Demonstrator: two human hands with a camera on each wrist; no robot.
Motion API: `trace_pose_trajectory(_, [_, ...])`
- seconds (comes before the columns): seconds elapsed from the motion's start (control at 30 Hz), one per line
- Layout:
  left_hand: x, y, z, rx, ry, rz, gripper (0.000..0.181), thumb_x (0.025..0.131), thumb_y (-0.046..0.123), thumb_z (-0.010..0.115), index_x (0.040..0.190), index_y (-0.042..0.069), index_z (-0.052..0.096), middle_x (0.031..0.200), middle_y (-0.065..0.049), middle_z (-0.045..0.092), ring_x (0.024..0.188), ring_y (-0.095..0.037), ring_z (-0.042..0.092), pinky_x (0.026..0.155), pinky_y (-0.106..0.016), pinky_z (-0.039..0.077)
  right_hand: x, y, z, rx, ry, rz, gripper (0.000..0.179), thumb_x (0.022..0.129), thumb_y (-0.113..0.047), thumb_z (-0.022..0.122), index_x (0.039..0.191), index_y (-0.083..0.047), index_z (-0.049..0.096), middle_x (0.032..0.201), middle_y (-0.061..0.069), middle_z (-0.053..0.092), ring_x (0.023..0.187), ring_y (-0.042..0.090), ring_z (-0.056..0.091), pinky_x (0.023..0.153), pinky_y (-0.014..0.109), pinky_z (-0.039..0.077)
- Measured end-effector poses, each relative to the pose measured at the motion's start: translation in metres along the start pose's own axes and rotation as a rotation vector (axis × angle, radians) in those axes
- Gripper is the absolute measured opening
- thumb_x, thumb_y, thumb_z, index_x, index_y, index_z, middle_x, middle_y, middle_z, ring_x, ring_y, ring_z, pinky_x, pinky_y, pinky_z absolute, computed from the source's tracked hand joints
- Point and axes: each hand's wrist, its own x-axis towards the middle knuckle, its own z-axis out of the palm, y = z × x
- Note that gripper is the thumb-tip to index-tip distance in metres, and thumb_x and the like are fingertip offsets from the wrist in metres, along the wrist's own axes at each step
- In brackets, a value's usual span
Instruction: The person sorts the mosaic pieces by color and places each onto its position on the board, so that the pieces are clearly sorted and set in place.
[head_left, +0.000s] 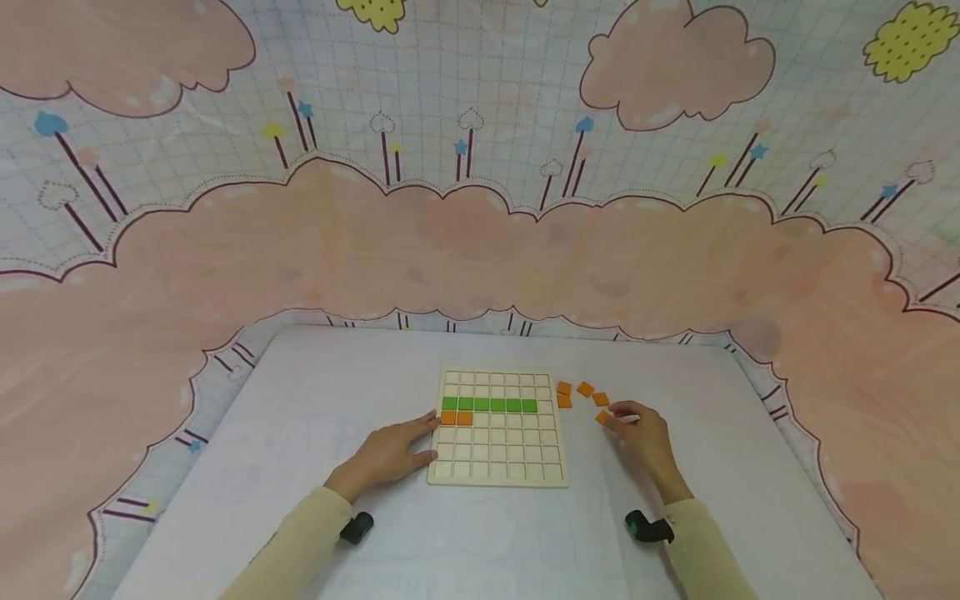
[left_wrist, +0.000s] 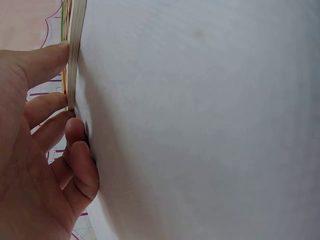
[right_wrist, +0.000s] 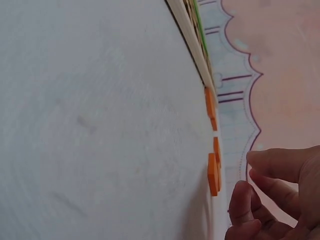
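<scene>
A square pale wooden grid board [head_left: 498, 486] lies flat on the white table. Several green tiles [head_left: 480, 404] fill most of one row. Two orange tiles [head_left: 457, 418] sit at the left end of the row below. With fingers extended, my left hand [head_left: 386, 452] rests against the board's left edge; its thumb and fingertips touch the rim [left_wrist: 74, 60]. To the right of the board, my right hand [head_left: 643, 433] has its fingertips right at a loose orange tile [head_left: 602, 417]. In the right wrist view, its fingers [right_wrist: 275, 165] are loosely bent, with no tile showing between them.
More loose orange tiles [head_left: 585, 388] lie beside the board's upper right edge, two of them close against it. The table [head_left: 480, 550] runs back to a backdrop cloth [head_left: 525, 267] printed with clouds. A black wrist device [head_left: 649, 527] sits near each sleeve cuff.
</scene>
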Motion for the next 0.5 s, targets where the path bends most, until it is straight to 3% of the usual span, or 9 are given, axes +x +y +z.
trace_pose_trajectory(0.5, [-0.003, 0.003, -0.002, -0.010, -0.007, -0.011, 0.061, 0.092, 0.043, 0.067, 0.146, 0.023, 0.049, 0.157, 0.006, 0.040, 0.139, -0.030, 0.047, 0.111, -0.053, 0.042, 0.010, 0.011, 0.002, -0.038, -0.038, 0.042, 0.029, 0.088, -0.016, 0.069, 0.113, -0.001, 0.069, 0.105, 0.015, 0.070, 0.092, 0.024, 0.062, 0.066, 0.021, 0.048])
